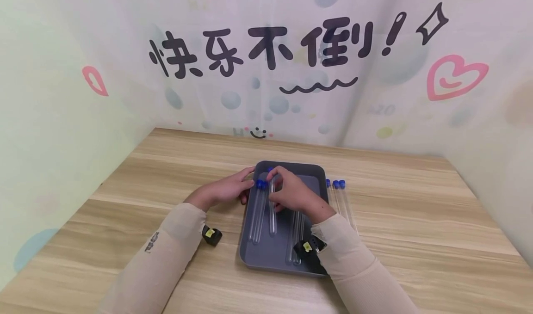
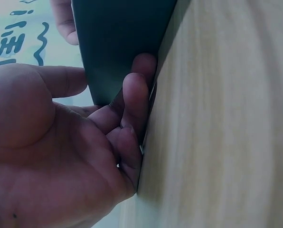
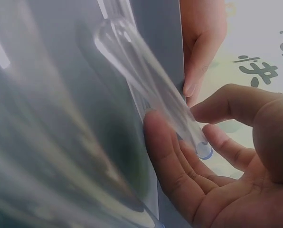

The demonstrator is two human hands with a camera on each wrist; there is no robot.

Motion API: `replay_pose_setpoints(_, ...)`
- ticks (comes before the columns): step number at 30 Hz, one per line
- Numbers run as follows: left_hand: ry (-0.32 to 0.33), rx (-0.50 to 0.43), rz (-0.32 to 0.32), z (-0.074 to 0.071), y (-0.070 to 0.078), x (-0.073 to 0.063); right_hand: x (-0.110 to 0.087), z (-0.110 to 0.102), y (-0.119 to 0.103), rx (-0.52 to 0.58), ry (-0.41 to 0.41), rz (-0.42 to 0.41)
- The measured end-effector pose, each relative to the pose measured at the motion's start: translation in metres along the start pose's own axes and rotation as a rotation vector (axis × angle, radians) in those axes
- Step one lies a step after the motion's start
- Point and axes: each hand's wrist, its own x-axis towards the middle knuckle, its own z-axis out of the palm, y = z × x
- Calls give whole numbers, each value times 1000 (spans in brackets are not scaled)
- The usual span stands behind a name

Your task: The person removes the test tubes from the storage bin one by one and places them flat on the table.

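Observation:
My right hand [image 1: 293, 193] pinches a clear test tube [image 1: 272, 224] with a blue cap between thumb and fingers, over the grey tray [image 1: 283, 271]. In the right wrist view this test tube [image 3: 146, 71] slants, its rounded end away from the palm. My left hand [image 1: 225, 189] holds the tray's left side: thumb at the rim, curled fingers [image 2: 134, 95] against the outer wall close to the table. Two capped test tubes [image 1: 256, 217] lie along the tray's left side. More tubes [image 1: 296, 240] lie at its right, partly hidden by my right arm.
Several blue-capped test tubes [image 1: 343, 203] lie on the wooden table [image 1: 416, 230] just right of the tray, partly behind my right forearm. A printed curtain [image 1: 258, 106] hangs behind the table. A black wrist camera [image 1: 212, 235] sits on each sleeve.

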Motion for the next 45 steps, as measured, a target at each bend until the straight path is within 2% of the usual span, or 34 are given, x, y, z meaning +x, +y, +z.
replay_pose_setpoints(8, 8, 13, -15, 1, 4, 0, -1, -3, 1, -1, -1, -8)
replay_pose_setpoints(15, 3, 6, 3, 2, 3, 2, -4, -5, -1, 9, 14, -21)
replay_pose_setpoints(31, 10, 11, -6, 2, 2, 0, -15, -13, -20, 40, 64, -68)
replay_pose_setpoints(38, 14, -3, 16, 3, -1, 1, -26, -32, -30, 40, 50, -131)
replay_pose_setpoints(45, 24, 15, 0, 2, -2, 1, -40, -53, -38, 4, 84, -151)
